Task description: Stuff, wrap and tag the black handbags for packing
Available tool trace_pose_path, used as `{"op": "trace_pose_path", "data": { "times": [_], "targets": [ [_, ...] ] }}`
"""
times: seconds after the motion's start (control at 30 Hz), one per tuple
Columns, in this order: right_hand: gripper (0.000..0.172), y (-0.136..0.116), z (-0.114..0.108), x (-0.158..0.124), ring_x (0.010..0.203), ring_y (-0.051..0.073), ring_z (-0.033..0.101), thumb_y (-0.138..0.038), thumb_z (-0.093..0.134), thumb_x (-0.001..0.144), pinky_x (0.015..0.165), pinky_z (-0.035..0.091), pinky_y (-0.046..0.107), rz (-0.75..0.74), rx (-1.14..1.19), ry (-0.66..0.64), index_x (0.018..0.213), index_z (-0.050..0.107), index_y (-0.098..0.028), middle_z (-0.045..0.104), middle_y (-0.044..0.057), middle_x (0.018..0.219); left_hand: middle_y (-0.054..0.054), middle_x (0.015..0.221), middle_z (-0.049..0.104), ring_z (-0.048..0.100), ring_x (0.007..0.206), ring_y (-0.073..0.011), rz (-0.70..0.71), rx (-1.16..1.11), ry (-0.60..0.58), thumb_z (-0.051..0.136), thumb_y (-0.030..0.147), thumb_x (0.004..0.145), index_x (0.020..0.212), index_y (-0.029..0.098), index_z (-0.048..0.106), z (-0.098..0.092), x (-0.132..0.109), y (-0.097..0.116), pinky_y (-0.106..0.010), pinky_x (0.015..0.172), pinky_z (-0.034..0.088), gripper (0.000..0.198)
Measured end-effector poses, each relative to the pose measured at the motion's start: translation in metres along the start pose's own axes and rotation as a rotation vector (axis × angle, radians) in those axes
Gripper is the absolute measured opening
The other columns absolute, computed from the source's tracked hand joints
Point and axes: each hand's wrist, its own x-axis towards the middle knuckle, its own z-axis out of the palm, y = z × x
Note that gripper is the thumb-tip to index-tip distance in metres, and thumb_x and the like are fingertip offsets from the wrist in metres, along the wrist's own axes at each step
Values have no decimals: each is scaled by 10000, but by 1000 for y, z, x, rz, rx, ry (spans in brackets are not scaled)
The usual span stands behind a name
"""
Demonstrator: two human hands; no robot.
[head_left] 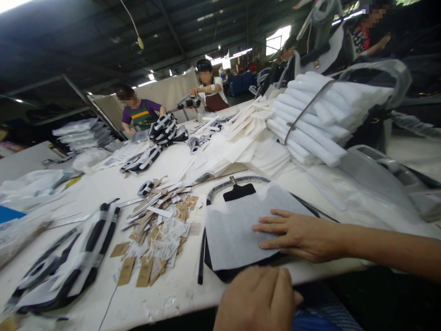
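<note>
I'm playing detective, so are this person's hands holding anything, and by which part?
The right hand grips nothing visible: it lies flat on the pale sheet. The left hand is curled; whether it holds anything can't be seen.

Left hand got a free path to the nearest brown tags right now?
Probably yes: only the black bag, lying flat, seems near the path from the left hand to the brown tags. The hand is curled; whether it holds anything is hidden.
</note>
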Motion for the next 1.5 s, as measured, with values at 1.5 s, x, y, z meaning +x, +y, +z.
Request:
{"op": "trace_pose_path", "data": {
  "times": [1.5],
  "targets": [
    [626, 28, 19, -4, 1453, 317, 338, -354, 519, 984, 1168, 250, 611, 65, -113, 183, 1565, 288, -322, 385, 41, 1582, -106, 1640, 230, 233, 1498, -341, -269, 66, -482, 528, 478, 972, 1523, 304, 359, 27, 3, -53, -587, 1153, 344, 602]
  ]
}}
